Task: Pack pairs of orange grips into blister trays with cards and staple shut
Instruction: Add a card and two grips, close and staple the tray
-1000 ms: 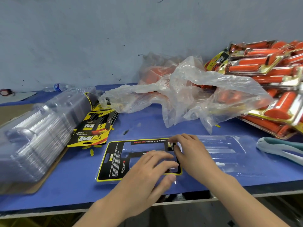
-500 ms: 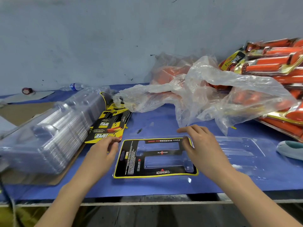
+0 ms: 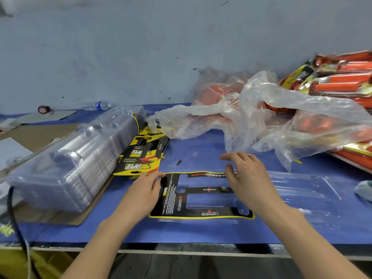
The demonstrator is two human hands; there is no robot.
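The clear tray (image 3: 302, 190) lies open on the desk (image 3: 201, 154), a card (image 3: 171, 198) seated in its left half. The left hand (image 3: 143, 194) rests at the tray's left end, fingers loosely bent, gripping nothing. The right hand (image 3: 247, 178) hovers above the tray's middle, fingers spread. The orange grips (image 3: 213, 90) sit bagged behind the tray (probably light, rubbery, slightly tacky) and are best taken round the middle.

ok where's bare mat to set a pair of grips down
Bare blue mat lies between the card stack and the plastic bag, behind the open tray, bar one small dark scrap. A thin strip runs along the front edge. Left is crowded by the stacked trays, right by bag and finished packs.
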